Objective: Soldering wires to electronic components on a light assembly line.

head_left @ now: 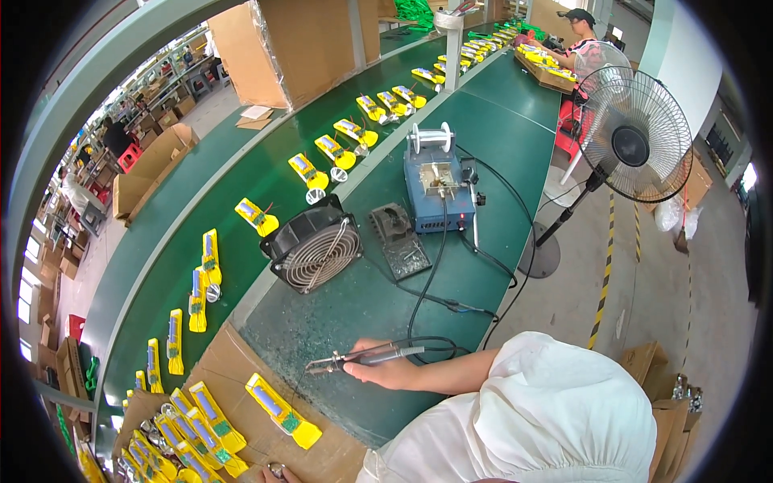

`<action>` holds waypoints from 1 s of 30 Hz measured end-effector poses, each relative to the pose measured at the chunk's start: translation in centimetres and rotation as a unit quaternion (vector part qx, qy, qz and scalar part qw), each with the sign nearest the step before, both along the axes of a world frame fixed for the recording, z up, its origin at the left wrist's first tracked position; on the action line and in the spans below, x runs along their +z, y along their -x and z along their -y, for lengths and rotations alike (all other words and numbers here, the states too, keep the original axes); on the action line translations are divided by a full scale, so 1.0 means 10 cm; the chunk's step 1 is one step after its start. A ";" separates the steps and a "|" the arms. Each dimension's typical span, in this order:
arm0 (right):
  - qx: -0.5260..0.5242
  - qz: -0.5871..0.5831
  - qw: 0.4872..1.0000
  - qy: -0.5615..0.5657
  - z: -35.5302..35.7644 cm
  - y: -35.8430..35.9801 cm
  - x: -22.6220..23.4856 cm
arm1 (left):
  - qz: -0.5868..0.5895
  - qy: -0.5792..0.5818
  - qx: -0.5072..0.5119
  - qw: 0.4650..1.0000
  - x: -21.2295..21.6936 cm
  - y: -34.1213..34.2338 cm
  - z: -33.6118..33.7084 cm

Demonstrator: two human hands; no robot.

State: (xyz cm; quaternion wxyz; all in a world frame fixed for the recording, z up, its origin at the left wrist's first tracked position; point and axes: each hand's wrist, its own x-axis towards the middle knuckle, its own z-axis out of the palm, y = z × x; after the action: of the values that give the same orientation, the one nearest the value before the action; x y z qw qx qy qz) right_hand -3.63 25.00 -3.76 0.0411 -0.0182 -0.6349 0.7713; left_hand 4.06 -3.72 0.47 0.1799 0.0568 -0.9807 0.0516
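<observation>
My right hand (382,364) is closed around a soldering iron (394,354), its metal tip pointing left above the green bench. A thin dark wire hangs below the tip. At the lower edge my left hand (282,475) shows only in part, its fingers closed on a small shiny silver reflector cup (276,468). Between the hands, a yellow flashlight housing (283,410) with a purple-blue battery and a green circuit board lies on a cardboard sheet (330,443). More such yellow housings (197,427) are heaped at the lower left, near my left hand.
A blue soldering station (439,189) with a solder spool stands ahead, next to a dark iron holder (400,241). A black box fan (316,245) sits left of it. Yellow housings line the green conveyor (241,177). Cables cross the bench. A pedestal fan (630,145) and a co-worker (580,48) are at right.
</observation>
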 end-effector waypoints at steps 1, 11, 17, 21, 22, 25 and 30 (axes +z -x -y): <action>-0.001 0.002 1.000 0.002 0.01 -0.01 0.01 | -0.006 -0.027 -0.008 1.000 0.01 0.00 0.01; -0.013 -0.014 1.000 -0.008 0.02 -0.05 -0.04 | -0.055 -0.104 -0.211 0.970 0.37 0.02 -0.03; -0.004 0.018 1.000 -0.013 -0.02 -0.04 -0.03 | 0.027 0.053 -0.019 0.998 0.22 0.12 -0.24; -0.025 -0.007 1.000 -0.010 -0.01 -0.01 -0.03 | 0.051 -0.008 -0.102 0.993 0.04 0.09 -0.16; -0.026 -0.005 1.000 -0.011 -0.02 -0.01 -0.02 | 0.038 -0.078 -0.122 0.989 -0.03 0.11 -0.07; -0.031 -0.010 0.999 -0.007 -0.02 -0.02 -0.02 | 0.047 -0.254 -0.094 0.962 0.17 0.15 -0.16; -0.025 -0.015 1.000 0.009 0.02 -0.07 -0.04 | 0.128 -0.328 -0.067 0.933 0.34 0.11 -0.04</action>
State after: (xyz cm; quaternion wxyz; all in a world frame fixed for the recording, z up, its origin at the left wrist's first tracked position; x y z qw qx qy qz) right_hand -2.96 24.76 -4.13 0.0697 -0.0228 -0.6265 0.7760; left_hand 2.98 -3.30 3.92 0.0273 0.0398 -0.9592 -0.2787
